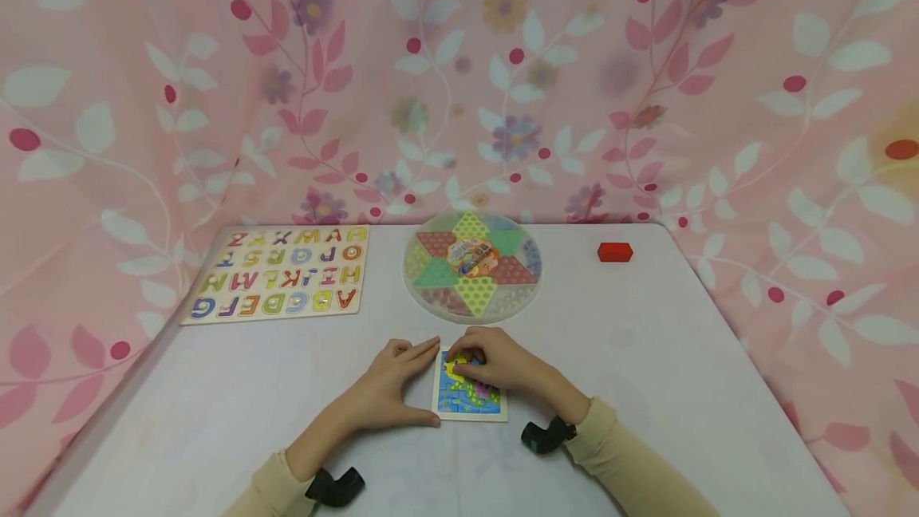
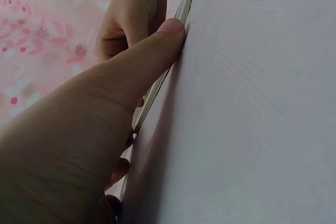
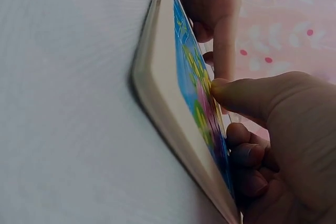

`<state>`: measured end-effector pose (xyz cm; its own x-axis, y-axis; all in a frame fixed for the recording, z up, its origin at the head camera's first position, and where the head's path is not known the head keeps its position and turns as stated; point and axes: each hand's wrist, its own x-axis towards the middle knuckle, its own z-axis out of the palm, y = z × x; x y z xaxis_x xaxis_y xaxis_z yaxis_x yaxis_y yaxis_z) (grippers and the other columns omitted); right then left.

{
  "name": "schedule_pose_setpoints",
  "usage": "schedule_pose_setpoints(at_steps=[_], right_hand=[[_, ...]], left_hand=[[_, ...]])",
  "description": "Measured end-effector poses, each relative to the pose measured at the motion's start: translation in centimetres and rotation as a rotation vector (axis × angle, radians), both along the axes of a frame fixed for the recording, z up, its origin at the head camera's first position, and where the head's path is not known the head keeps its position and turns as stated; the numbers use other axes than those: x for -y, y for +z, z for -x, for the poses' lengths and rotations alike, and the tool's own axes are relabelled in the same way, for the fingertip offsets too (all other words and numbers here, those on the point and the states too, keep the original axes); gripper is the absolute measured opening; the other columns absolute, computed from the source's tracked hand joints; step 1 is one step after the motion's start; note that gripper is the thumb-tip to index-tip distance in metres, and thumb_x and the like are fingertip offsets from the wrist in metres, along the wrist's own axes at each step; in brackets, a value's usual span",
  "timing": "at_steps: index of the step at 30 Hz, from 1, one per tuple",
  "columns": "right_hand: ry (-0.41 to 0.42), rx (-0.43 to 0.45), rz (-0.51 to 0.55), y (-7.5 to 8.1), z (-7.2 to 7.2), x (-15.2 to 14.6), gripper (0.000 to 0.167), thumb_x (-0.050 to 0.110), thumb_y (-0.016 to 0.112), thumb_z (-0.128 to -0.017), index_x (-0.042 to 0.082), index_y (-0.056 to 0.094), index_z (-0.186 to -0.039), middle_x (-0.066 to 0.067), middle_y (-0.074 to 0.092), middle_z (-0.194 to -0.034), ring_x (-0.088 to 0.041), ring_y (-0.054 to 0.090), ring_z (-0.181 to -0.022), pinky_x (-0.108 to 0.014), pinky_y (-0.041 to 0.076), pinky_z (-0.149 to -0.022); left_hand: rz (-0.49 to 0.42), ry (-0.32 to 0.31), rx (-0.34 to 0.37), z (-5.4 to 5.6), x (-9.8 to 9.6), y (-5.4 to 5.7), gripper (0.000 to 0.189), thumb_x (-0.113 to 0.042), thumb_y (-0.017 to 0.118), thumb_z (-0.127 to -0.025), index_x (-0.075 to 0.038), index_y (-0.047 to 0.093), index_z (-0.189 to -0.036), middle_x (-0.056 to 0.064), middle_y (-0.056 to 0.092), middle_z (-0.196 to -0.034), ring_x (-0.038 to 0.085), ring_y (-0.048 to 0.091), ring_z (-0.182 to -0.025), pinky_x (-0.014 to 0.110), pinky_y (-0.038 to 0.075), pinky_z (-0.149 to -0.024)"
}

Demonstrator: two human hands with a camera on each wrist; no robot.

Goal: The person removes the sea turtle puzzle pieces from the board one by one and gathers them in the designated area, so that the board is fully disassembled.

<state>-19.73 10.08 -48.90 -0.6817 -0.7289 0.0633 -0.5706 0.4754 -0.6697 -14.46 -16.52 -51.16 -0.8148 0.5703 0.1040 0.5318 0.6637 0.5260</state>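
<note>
A small jigsaw puzzle [image 1: 470, 405] with a pale wooden frame lies flat on the table, its picture blue with yellow, green and pink. My left hand [image 1: 388, 389] steadies it from the left, thumb stretched to the lower left corner and straight fingers at the upper left corner. Over the upper part of the picture, my right hand [image 1: 498, 361] curls its fingers and pinches at a yellow puzzle piece [image 1: 455, 367] between thumb and fingertips. In the right wrist view, the thumb [image 3: 239, 95] touches the picture's surface; the hand partly covers the puzzle.
A wooden alphabet board [image 1: 276, 271] lies at the back left. Behind the puzzle is a round Chinese checkers board [image 1: 474, 266] with coloured triangles. A small red block [image 1: 615, 252] sits at the back right. A floral curtain [image 1: 459, 78] hangs behind the white table [image 1: 646, 389].
</note>
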Motion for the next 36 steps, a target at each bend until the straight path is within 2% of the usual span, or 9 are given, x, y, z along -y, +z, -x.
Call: schedule_pose_setpoints(at_steps=[8,19,23,28,36], right_hand=[[-0.005,-0.005,0.025,-0.26,-0.02,0.14,0.024,0.018,0.077,-0.099,0.010,0.075,-0.122,0.008,0.055,-0.082,-0.003,0.044,-0.070,-0.022,0.039,-0.065],[-0.024,0.002,0.021,0.06,0.10,0.29,0.026,0.019,0.077,-0.099,0.010,0.075,-0.123,0.006,0.056,-0.083,-0.007,0.047,-0.071,-0.021,0.039,-0.066],[-0.017,-0.020,0.020,0.01,0.26,0.28,0.025,0.020,0.078,-0.099,0.010,0.075,-0.122,0.004,0.058,-0.083,-0.008,0.048,-0.072,-0.021,0.039,-0.066],[-0.025,-0.016,-0.001,0.14,0.05,0.32,0.024,0.021,0.077,-0.099,0.014,0.077,-0.122,0.007,0.056,-0.082,-0.008,0.047,-0.074,-0.022,0.038,-0.067],[-0.056,-0.011,-0.068,0.20,-0.56,1.02,0.025,0.021,0.072,-0.102,0.016,0.075,-0.126,0.009,0.053,-0.081,-0.005,0.046,-0.071,-0.023,0.038,-0.066]], left_hand=[[-0.006,-0.010,-0.003,0.15,0.06,-0.08,0.112,-0.071,0.085,-0.075,-0.013,0.046,-0.162,-0.006,0.039,-0.170,0.018,0.042,-0.130,0.051,0.043,-0.104],[-0.016,-0.005,0.012,0.41,0.00,0.14,0.114,-0.072,0.086,-0.073,-0.015,0.045,-0.163,-0.007,0.039,-0.170,0.017,0.043,-0.132,0.051,0.043,-0.106],[-0.005,-0.007,0.000,0.51,-0.05,0.28,0.114,-0.073,0.085,-0.074,-0.015,0.044,-0.163,-0.006,0.040,-0.169,0.018,0.043,-0.132,0.052,0.043,-0.106],[-0.006,-0.015,-0.018,0.48,0.01,0.30,0.112,-0.072,0.085,-0.075,-0.013,0.046,-0.162,-0.004,0.042,-0.168,0.018,0.044,-0.131,0.053,0.043,-0.104],[-0.013,-0.013,-0.008,0.23,-0.02,0.05,0.112,-0.073,0.085,-0.074,-0.021,0.043,-0.164,-0.008,0.044,-0.167,0.016,0.045,-0.127,0.050,0.043,-0.102]])
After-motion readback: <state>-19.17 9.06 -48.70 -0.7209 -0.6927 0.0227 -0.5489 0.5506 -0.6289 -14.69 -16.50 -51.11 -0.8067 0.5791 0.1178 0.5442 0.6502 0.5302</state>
